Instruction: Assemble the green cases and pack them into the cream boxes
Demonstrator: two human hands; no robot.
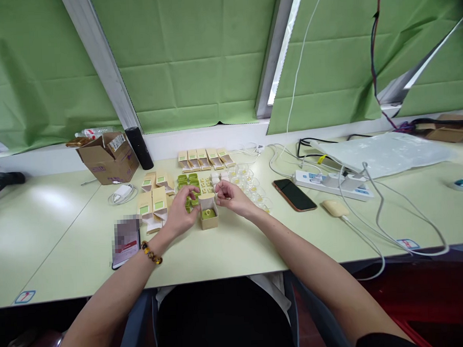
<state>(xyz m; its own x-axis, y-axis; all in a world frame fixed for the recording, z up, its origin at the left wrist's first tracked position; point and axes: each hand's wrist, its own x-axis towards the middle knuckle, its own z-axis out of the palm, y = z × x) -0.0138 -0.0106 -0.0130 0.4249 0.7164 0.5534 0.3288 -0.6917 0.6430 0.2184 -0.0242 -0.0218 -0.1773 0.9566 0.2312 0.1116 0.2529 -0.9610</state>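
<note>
In front of me on the table is a small kraft carton [209, 223] with its top open. Inside it lies a green insert with a pale yellow ring-like piece [208, 213]. My left hand [182, 210] is at the carton's left side, fingers curved and apart, the thumb near the left flap. At the upper right edge, the fingers of my right hand [232, 196] are pinched together at the carton's side flap; the fingertips are partly hidden. Behind my hands are green trays [188, 179], small yellow pieces [206, 185], white pieces [220, 177] and clear round cups [245, 173].
Several more kraft cartons stand at the left [159, 201] and in a back row [203, 159]. One phone [126, 242] lies left, another phone [294, 195] right. A power strip [333, 183], white cables, a beige device [335, 208] and a cardboard box [110, 161] are also around.
</note>
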